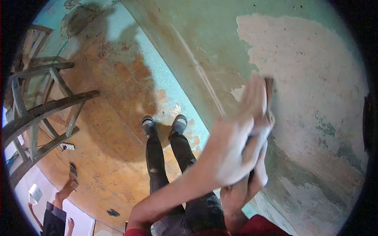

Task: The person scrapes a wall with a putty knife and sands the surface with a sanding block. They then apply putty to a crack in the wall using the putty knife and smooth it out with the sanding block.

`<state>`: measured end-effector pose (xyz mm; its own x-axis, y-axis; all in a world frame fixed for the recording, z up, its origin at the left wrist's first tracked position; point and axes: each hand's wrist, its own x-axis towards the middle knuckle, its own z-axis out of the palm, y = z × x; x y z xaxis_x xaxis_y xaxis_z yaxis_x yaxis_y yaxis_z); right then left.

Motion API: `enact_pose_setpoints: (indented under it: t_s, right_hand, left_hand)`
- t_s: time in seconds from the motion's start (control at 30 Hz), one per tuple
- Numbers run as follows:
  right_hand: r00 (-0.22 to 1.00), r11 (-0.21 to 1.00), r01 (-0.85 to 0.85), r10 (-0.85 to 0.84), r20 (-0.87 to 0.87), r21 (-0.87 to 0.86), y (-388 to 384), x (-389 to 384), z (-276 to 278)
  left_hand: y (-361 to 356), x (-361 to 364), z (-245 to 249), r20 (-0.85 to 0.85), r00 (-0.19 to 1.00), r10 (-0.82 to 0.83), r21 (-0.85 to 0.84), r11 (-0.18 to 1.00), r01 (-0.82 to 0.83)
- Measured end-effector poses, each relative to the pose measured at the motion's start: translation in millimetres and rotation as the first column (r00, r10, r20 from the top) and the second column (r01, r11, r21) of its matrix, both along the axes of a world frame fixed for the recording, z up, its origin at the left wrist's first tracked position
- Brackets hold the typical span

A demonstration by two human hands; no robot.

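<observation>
Against the patchy, peeling wall (315,70) on the right, the left hand (232,145) lies flat, its fingers stretched over a blurred brown tool (269,88) that touches the plaster. The right hand (246,188) sits beneath it, and I cannot tell its grip. A wooden ladder (47,106) stands at the far left.
</observation>
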<state>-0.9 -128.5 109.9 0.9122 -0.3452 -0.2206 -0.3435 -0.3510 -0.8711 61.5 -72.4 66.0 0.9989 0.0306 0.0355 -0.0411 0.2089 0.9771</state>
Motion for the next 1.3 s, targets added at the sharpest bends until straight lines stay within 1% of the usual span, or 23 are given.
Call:
enact_pose_setpoints:
  t_s: [0.03,0.1,0.13,0.17,0.2,0.23,0.3,0.37,0.43,0.5,0.57,0.67,0.77,0.83,0.9,0.93,0.97,1.03,1.07,1.17,1.23,1.27,1.3]
  right_hand:
    - [0.987,0.981,-0.138,0.124,-0.106,-0.137,-5.6,7.4,5.8]
    - [0.961,0.962,-0.272,0.273,0.049,-0.025,-9.5,7.0,-15.2]
    - [0.969,0.948,-0.226,0.242,0.045,-0.224,-5.2,-0.9,-17.4]
    - [0.975,0.982,-0.184,0.179,-0.133,-0.030,-14.6,-9.2,-4.3]
    - [0.983,0.982,-0.177,0.174,-0.052,-0.062,-12.2,-6.9,-1.9]
    - [0.985,0.981,-0.167,0.170,0.021,-0.095,-9.2,-5.8,0.4]
    - [0.957,0.931,-0.289,0.280,-0.073,-0.223,-15.4,8.7,4.3]
    - [0.953,0.945,-0.286,0.298,0.058,-0.157,-7.2,14.8,-7.9]
    - [0.952,0.938,-0.256,0.286,0.106,-0.233,-0.2,1.9,-10.0]
    - [0.996,0.995,0.038,-0.046,0.076,0.096,7.6,-3.8,-1.5]
    - [0.999,0.992,0.038,-0.042,0.032,0.123,0.5,2.5,2.2]
    - [0.944,0.937,-0.299,0.318,0.084,-0.180,0.1,18.0,-16.8]
    - [0.981,0.999,-0.024,0.030,0.191,-0.035,13.4,5.4,-13.1]
    - [0.957,0.957,-0.290,0.291,0.015,-0.026,-13.4,7.8,-6.5]
    - [0.931,0.928,-0.365,0.361,-0.062,-0.072,-7.9,25.0,-10.7]
    - [0.947,0.960,-0.232,0.259,-0.190,0.155,3.6,24.6,-3.6]
    - [0.947,0.959,-0.231,0.260,-0.188,0.162,19.5,20.6,-9.2]
    - [0.968,0.958,0.185,-0.140,0.207,-0.218,45.8,15.3,-21.1]
    - [0.972,0.977,-0.187,0.200,0.126,-0.105,6.5,12.2,-7.1]
    - [0.970,0.964,-0.236,0.241,-0.022,0.123,5.8,35.8,-11.2]
    - [0.939,0.939,-0.342,0.343,0.008,-0.016,23.7,35.1,-1.8]
    - [0.993,0.943,0.089,-0.107,0.038,0.321,40.4,30.0,3.3]
    - [0.855,0.655,0.449,-0.512,-0.080,0.607,48.7,25.3,6.4]
  left_hand:
    - [16.6,6.5,4.5,-0.149,0.965,-0.214,-0.048,0.977,0.210]
    - [15.8,14.1,4.3,-0.149,0.981,-0.124,-0.050,0.992,0.117]
    - [13.8,6.2,3.7,-0.122,0.980,-0.156,-0.072,0.986,0.148]
    - [10.3,-2.5,4.1,-0.096,0.976,-0.193,-0.098,0.978,0.184]
    - [8.2,-1.8,6.9,-0.058,0.973,-0.222,-0.121,0.969,0.214]
    - [4.6,1.7,10.7,0.038,0.998,-0.043,0.046,0.998,0.042]
    - [26.3,13.9,12.7,-0.228,0.926,-0.301,-0.016,0.952,0.305]
    - [19.1,22.6,12.8,-0.204,0.979,-0.032,-0.077,0.997,0.017]
    - [18.6,1.3,3.1,-0.157,0.957,-0.243,-0.077,0.969,0.233]
    - [18.5,6.6,1.4,-0.113,0.975,-0.192,-0.036,0.981,0.190]
    - [14.2,8.2,2.1,-0.048,0.992,-0.118,0.025,0.993,0.119]
    - [26.6,22.1,-1.7,-0.115,0.979,-0.167,-0.022,0.986,0.166]
    - [36.0,25.0,2.7,-0.188,0.950,-0.249,-0.037,0.968,0.247]
    - [41.7,30.9,8.5,-0.244,0.936,-0.256,-0.003,0.965,0.263]
    - [43.1,35.9,13.5,-0.287,0.920,-0.265,0.033,0.958,0.286]
    - [45.4,37.1,14.6,-0.315,0.912,-0.264,0.055,0.954,0.295]
    - [48.6,39.4,15.7,-0.318,0.911,-0.262,0.062,0.953,0.296]
    - [53.9,47.9,18.2,-0.327,0.922,-0.209,0.069,0.967,0.244]
    - [53.1,47.9,18.5,-0.338,0.923,-0.183,0.065,0.974,0.217]
    - [43.8,43.9,20.1,-0.361,0.923,-0.131,0.041,0.987,0.157]
    - [41.3,29.8,13.1,-0.304,0.928,-0.218,0.077,0.965,0.252]
    - [18.6,5.1,2.5,-0.198,0.969,-0.147,-0.030,0.989,0.144]
    - [7.5,-4.7,-3.8,-0.092,0.994,-0.053,-0.147,0.988,0.039]
